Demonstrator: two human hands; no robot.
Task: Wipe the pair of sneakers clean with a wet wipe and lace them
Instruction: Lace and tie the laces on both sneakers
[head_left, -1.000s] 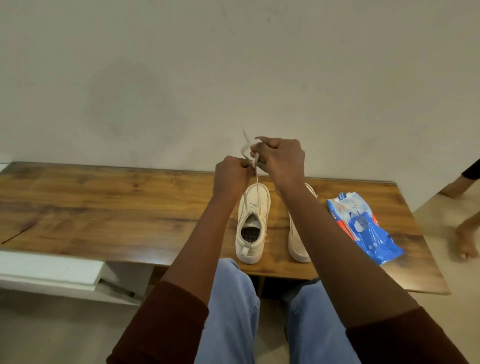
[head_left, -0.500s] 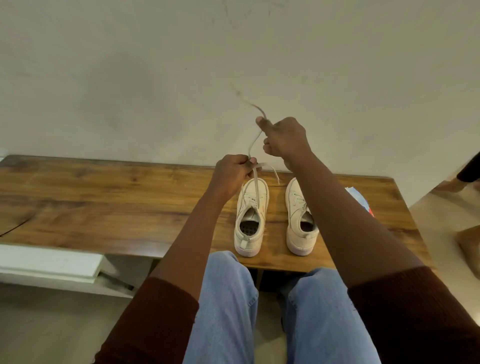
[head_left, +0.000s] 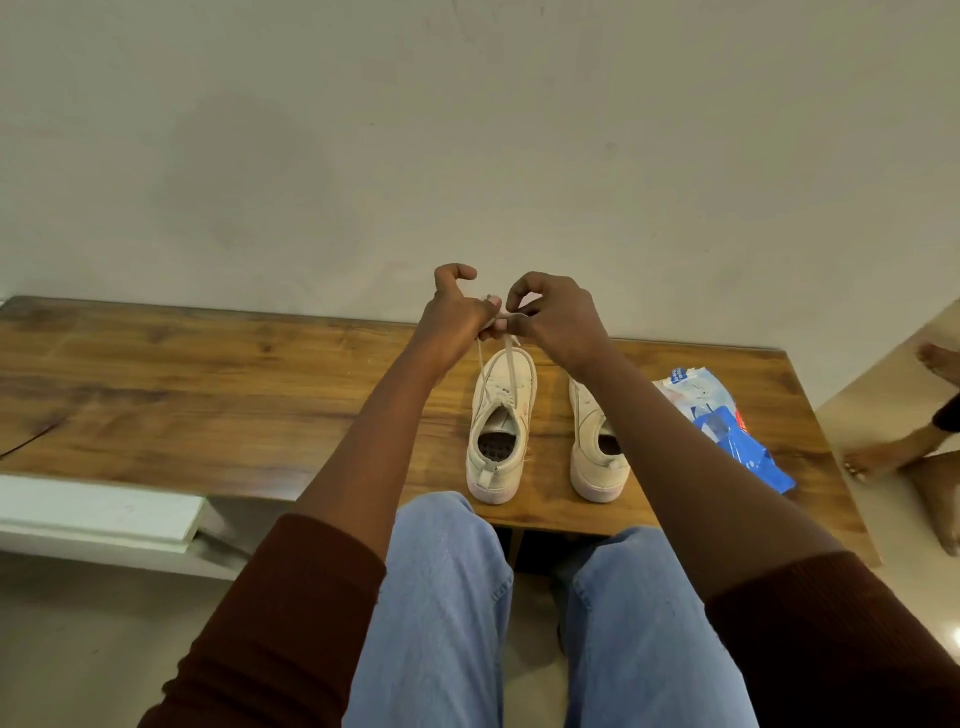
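While its pale flat shoelace (head_left: 511, 364) is held taut above it, a cream-white low-top canvas sneaker (head_left: 498, 431) is seen standing on a brown wood-grain tabletop (head_left: 208, 395), heel toward the seated person and toe toward the wall. Its long axis is thus laid straight away from the body. The two lace strands are seen rising from the upper eyelets to a point over the toe, where both hands are met. The sneaker is placed below and slightly nearer the body than the hands, roughly midway between them, so neither hand can be called the closer one.

The left hand (head_left: 457, 317) is shown with its fingers curled, the lace being pinched at the fingertips while one finger and the thumb are hooked upward, free of it. The right hand (head_left: 558, 322) is likewise curled, its thumb and forefinger closed on the lace where the strands cross. Tying a knot or bow is judged to be the step in hand.

A second matching sneaker (head_left: 592, 441) is set just beside the first, parallel to it and partly hidden by the right forearm; whether it is laced cannot be told. A blue-and-white plastic pack of wet wipes (head_left: 727, 431) is left on the tabletop further right. Bare feet (head_left: 883, 452) of another person are glimpsed at the frame's right edge.
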